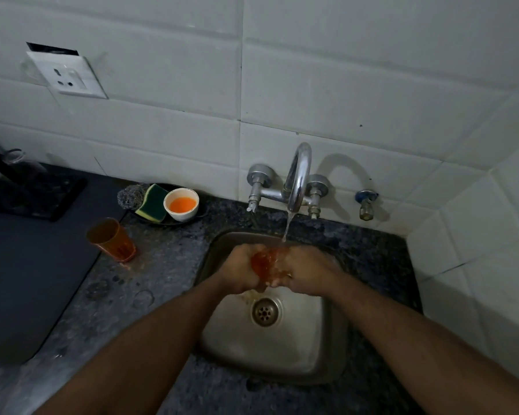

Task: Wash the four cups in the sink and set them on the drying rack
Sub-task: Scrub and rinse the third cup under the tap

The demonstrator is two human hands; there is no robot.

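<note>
Over the steel sink (318,348) my left hand (240,271) and my right hand (306,271) both grip an orange see-through cup (265,263), held between them under the tap's running water (288,229). Most of the cup is hidden by my fingers. A second orange cup (111,239) stands on the stone counter left of the sink. At the far left a dark drying rack (27,193) holds clear glassware, only partly in view.
A chrome tap (297,181) with two valves juts from the tiled wall above the sink. A dish holding a green-yellow sponge (152,202), a steel scrubber and a white bowl of orange liquid (182,203) sits behind the counter. A dark mat (27,265) covers the left.
</note>
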